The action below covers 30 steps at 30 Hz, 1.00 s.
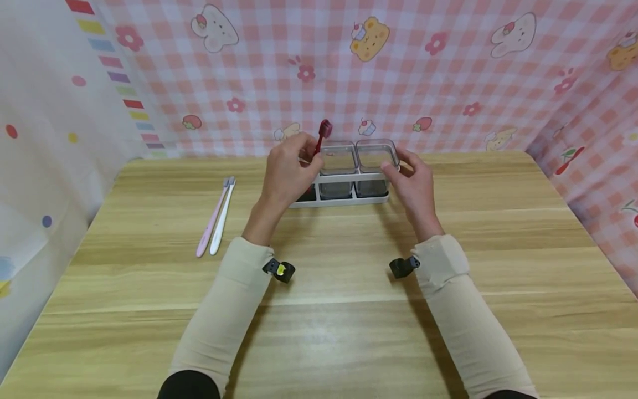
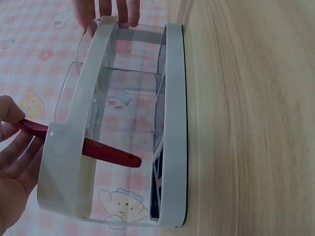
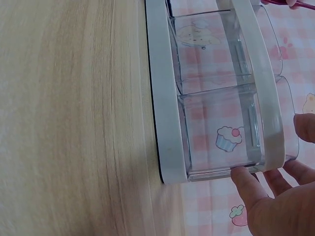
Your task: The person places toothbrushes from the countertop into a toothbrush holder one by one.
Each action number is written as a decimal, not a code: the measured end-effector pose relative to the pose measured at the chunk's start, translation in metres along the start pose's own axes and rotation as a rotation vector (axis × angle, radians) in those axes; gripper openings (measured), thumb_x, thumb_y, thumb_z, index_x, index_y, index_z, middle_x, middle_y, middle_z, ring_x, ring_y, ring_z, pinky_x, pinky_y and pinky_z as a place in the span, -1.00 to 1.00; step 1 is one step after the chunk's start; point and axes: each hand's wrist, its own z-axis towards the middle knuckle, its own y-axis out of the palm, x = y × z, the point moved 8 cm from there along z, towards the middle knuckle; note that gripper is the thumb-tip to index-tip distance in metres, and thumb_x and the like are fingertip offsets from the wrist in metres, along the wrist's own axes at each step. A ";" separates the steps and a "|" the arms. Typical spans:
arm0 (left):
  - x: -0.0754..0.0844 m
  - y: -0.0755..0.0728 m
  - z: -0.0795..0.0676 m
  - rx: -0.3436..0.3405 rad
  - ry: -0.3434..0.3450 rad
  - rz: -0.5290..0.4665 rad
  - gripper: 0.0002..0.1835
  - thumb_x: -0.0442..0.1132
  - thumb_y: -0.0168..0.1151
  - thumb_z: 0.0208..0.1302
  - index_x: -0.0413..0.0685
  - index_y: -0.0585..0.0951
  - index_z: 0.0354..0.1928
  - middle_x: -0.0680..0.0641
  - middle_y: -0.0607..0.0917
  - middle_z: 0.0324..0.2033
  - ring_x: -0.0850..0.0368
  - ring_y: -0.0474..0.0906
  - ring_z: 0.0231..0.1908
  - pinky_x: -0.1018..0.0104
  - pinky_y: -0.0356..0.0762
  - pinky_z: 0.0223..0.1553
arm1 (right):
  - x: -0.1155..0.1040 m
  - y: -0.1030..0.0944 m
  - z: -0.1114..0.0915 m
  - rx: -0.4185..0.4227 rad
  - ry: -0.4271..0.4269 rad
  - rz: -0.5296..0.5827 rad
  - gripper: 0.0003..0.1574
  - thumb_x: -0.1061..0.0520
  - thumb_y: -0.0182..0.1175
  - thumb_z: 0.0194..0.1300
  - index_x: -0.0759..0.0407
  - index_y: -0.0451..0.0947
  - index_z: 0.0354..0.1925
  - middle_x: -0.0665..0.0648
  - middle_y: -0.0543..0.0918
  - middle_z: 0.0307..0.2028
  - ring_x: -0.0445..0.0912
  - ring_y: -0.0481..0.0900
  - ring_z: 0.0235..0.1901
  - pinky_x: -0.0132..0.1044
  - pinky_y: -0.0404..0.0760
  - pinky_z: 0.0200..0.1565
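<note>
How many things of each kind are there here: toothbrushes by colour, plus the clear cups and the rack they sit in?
Red toothbrush, held in the left hand: 1
Pink toothbrush, lying on the table: 1
White toothbrush, beside it: 1
Clear cups: 2
White rack: 1
Total: 6
</note>
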 end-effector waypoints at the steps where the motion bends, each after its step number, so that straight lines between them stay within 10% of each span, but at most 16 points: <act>1: 0.000 0.000 0.000 -0.003 0.007 0.006 -0.90 -0.38 0.26 0.31 -0.24 0.63 -0.18 -0.13 0.67 -0.35 0.07 0.61 -0.35 0.28 0.69 -0.24 | 0.000 0.000 0.000 0.000 0.002 0.001 -0.33 0.06 0.28 0.42 0.14 0.41 0.42 0.15 0.44 0.35 0.12 0.43 0.27 -0.05 0.53 0.23; 15: 0.005 0.002 -0.001 -0.061 0.115 0.147 -0.95 -0.40 0.24 0.28 -0.27 0.63 -0.27 -0.16 0.71 -0.39 0.07 0.62 -0.40 0.27 0.64 -0.35 | -0.002 0.000 0.002 0.009 0.021 -0.002 -0.34 0.05 0.27 0.42 0.12 0.43 0.41 0.13 0.44 0.35 0.11 0.43 0.29 -0.07 0.53 0.24; 30: -0.006 0.003 0.001 -0.158 -0.093 0.153 -0.90 -0.35 0.22 0.32 -0.27 0.62 -0.20 -0.17 0.73 -0.33 0.05 0.63 -0.33 0.24 0.66 -0.25 | 0.001 0.001 0.001 0.009 0.017 0.003 -0.33 0.06 0.28 0.41 0.14 0.42 0.41 0.15 0.45 0.35 0.10 0.43 0.27 -0.07 0.54 0.23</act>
